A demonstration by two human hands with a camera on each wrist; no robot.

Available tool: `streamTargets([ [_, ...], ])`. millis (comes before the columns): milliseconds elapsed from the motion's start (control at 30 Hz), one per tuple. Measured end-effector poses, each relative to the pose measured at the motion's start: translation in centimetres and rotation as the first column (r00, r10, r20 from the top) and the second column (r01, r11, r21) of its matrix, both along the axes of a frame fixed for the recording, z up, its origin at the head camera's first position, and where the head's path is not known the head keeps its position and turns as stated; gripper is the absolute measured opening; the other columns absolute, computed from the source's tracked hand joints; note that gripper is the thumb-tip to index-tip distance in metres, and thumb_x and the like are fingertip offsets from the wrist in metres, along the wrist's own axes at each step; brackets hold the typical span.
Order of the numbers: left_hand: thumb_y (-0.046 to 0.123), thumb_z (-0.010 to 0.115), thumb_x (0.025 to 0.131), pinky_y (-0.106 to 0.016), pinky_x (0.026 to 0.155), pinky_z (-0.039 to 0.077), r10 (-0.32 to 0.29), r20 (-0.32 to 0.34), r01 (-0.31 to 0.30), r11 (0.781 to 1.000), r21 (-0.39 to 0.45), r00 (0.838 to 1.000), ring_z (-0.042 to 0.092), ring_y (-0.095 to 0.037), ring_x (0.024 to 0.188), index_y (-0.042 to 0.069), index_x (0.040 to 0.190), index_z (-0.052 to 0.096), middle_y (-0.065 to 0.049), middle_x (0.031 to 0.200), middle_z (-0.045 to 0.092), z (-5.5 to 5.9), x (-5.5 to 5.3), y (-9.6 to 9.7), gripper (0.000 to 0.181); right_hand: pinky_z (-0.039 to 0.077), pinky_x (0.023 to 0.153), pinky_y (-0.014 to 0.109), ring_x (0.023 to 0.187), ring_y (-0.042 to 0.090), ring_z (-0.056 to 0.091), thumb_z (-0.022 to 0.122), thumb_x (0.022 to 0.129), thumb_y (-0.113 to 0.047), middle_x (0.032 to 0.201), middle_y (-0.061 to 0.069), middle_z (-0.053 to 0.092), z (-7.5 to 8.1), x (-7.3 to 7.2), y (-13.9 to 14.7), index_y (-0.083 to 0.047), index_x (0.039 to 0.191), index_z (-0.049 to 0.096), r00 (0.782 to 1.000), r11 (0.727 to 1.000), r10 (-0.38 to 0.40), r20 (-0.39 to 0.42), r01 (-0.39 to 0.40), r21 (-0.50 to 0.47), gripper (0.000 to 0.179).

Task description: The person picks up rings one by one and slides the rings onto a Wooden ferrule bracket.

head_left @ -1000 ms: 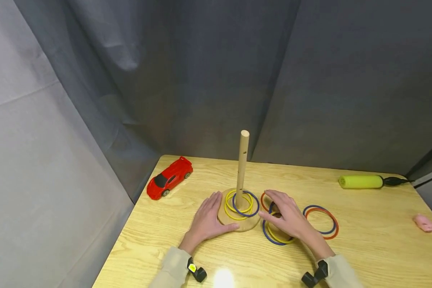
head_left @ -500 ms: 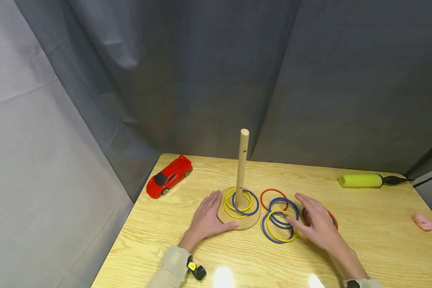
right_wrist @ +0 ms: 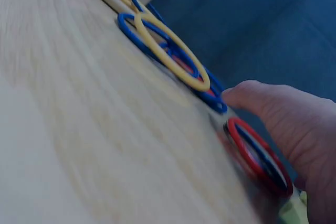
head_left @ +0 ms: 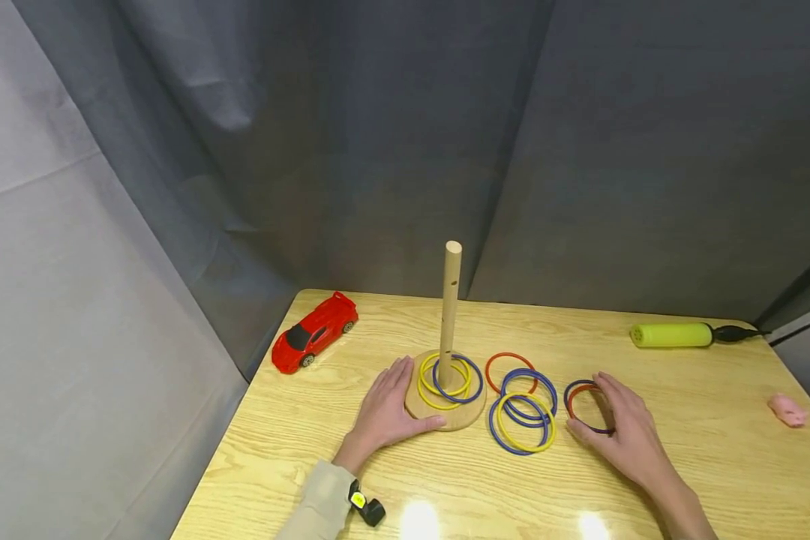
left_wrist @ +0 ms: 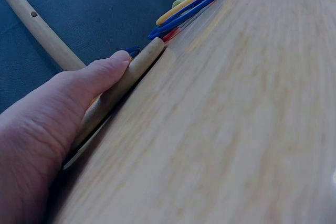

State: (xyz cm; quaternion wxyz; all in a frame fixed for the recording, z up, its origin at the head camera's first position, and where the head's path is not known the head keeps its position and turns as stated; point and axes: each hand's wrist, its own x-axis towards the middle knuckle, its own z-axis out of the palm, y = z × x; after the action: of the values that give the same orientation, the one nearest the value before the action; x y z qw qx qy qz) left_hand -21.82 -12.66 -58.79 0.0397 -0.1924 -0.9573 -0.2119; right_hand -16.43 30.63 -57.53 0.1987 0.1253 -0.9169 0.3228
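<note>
My left hand (head_left: pixel 388 409) holds the round wooden base (head_left: pixel 469 418) of a ring-toss stand at its left and front rim, thumb along the edge in the left wrist view. The upright post (head_left: pixel 449 315) rises from it, with yellow rings (head_left: pixel 427 397) and a blue ring (head_left: pixel 481 386) lying around its foot. My right hand (head_left: pixel 624 431) spreads over a red ring (right_wrist: pixel 247 153) and a blue ring (head_left: pixel 576 384) lying together; its thumb stands apart from them in the right wrist view. Part of both rings is hidden under the hand.
Between the hands lie a red ring (head_left: pixel 502 355), several blue rings (head_left: pixel 545 379) and a yellow ring (head_left: pixel 548 442), overlapping. A red toy car (head_left: pixel 316 331) stands back left. A yellow-green pump (head_left: pixel 671 334) lies back right, and a small pink object (head_left: pixel 787 410) near the right edge.
My right hand has moved right, from above the middle group of rings to the red and blue pair, uncovering that middle group. My left hand has stayed on the base.
</note>
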Motion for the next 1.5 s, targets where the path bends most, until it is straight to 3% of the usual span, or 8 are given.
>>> streamTargets([
  [300, 0.097, 0.054, 0.074, -0.041, 0.13, 0.021, 0.002, -0.006, -0.002, 1.0, 0.0, 1.0, 0.019, -0.022, 0.16, 0.007, 0.167, 0.023, -0.008, 0.173, 0.025, -0.5, 0.1, -0.1, 0.133, 0.031, 0.097, 0.076, 0.128, 0.061, 0.041, 0.097, 0.068, -0.044, 0.146, 0.035, 0.048, -1.4, 0.5, 2.0, 0.005, 0.154, 0.041, 0.991, 0.995, -0.097, 0.097, 0.096, 0.011, 0.114],
  [567, 0.098, 0.052, 0.074, -0.04, 0.13, 0.02, -0.003, -0.012, 0.003, 1.0, -0.007, 1.0, 0.018, -0.022, 0.161, 0.007, 0.167, 0.022, -0.007, 0.173, 0.024, -0.4, 0.0, -0.1, 0.133, 0.037, 0.084, 0.065, 0.115, 0.053, 0.042, 0.097, 0.067, -0.05, 0.129, 0.032, 0.052, -1.8, 0.8, 2.7, 0.006, 0.139, 0.054, 0.98, 0.987, -0.157, 0.125, 0.152, 0.051, 0.1],
  [867, 0.096, 0.054, 0.075, -0.042, 0.13, 0.021, -0.006, -0.015, 0.006, 1.0, 0.011, 1.0, 0.02, -0.023, 0.16, 0.006, 0.166, 0.024, -0.009, 0.172, 0.026, 0.0, 0.1, -0.1, 0.132, 0.035, 0.074, 0.053, 0.102, 0.044, 0.044, 0.098, 0.064, -0.049, 0.114, 0.025, 0.054, -2.0, 0.5, 2.7, 0.005, 0.128, 0.061, 0.981, 0.984, -0.173, 0.082, 0.169, 0.055, 0.091],
  [1500, 0.096, 0.054, 0.075, -0.041, 0.13, 0.018, -0.003, 0.009, 0.003, 1.0, 0.004, 1.0, 0.017, -0.022, 0.161, 0.007, 0.167, 0.022, -0.008, 0.173, 0.023, -0.2, -0.1, -0.2, 0.132, 0.036, 0.076, 0.053, 0.105, 0.043, 0.046, 0.098, 0.067, -0.047, 0.117, 0.025, 0.055, -2.1, 0.6, 2.8, 0.003, 0.131, 0.061, 0.98, 0.985, -0.173, 0.101, 0.171, 0.027, 0.089],
])
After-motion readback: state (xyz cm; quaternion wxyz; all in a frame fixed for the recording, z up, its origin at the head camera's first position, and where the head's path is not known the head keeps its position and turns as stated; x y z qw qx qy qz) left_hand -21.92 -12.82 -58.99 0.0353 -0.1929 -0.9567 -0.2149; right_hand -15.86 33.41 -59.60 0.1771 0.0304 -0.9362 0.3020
